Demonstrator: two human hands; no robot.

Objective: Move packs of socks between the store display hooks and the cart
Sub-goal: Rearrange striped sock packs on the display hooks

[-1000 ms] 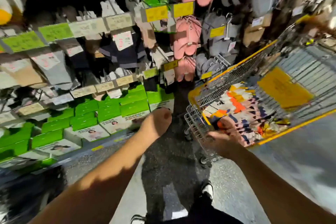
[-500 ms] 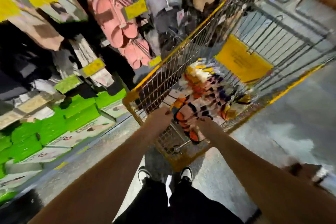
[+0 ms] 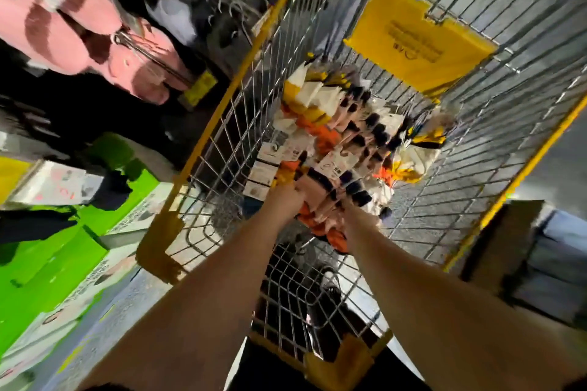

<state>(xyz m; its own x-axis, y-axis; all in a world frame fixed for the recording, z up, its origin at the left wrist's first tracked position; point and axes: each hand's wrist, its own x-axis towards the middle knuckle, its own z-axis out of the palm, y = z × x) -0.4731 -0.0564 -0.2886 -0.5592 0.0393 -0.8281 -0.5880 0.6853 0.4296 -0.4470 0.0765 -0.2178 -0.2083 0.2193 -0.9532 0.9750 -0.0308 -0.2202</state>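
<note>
A wire cart point(image 3: 222, 124) with yellow rims stands in front of me. Inside it lies a heap of sock packs point(image 3: 346, 133), white, orange, yellow and pink with dark toes and paper labels. Both my arms reach down into the cart. My left hand point(image 3: 282, 200) is closed on the near end of the heap, at the labelled tops. My right hand point(image 3: 347, 211) is buried among the orange and pink packs, its fingers hidden. The display hooks point(image 3: 228, 6) are at the upper left, blurred.
Pink slippers point(image 3: 76, 32) hang on the rack at the left. Green boxes point(image 3: 54, 251) fill the low shelf below them. A yellow plastic flap point(image 3: 419, 38) sits at the cart's far end. My shoes point(image 3: 330, 292) show through the cart's mesh. Grey floor lies to the right.
The view has swung from the display rack onto the cart. Both my hands went from above the cart's near rim down into the heap of sock packs.
</note>
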